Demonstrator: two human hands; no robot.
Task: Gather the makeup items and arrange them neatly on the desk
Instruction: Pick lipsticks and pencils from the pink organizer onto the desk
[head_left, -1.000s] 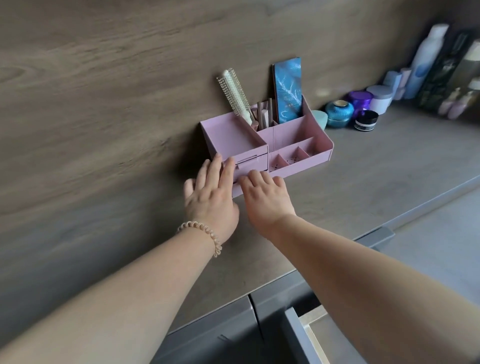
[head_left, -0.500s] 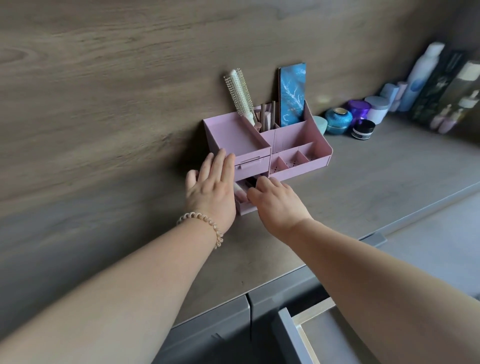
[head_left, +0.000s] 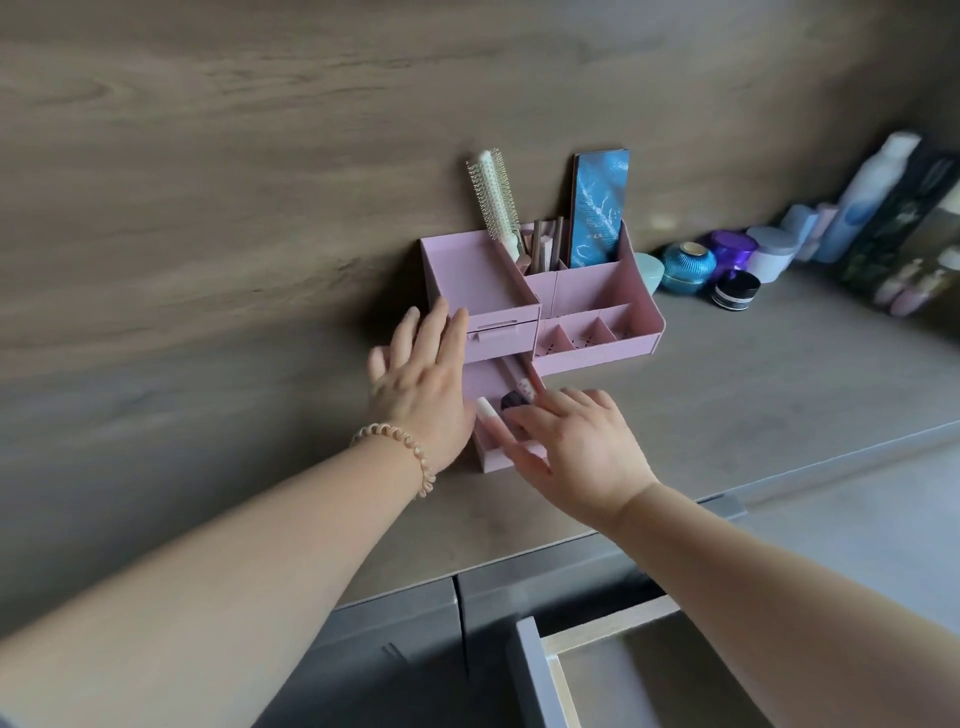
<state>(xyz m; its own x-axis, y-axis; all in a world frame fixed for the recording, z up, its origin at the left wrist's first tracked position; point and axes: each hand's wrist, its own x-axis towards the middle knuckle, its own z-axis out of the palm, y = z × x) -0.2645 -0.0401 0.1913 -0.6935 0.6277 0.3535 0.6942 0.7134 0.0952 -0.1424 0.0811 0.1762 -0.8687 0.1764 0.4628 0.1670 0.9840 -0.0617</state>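
Makeup items (head_left: 487, 410), small tubes and a dark cap: best pinched one at a time and lifted straight up, with the pink organizer (head_left: 597, 291) braced against sliding. Loose in its pulled-out lower drawer (head_left: 492, 460), on the bench (head_left: 727, 405) by the far wall, right under the right hand (head_left: 576, 447), spread and grasping nothing, fingertips at the tubes. Left hand (head_left: 421, 384) flat, released, fingers straight against the organizer's left front, just beside the drawer.
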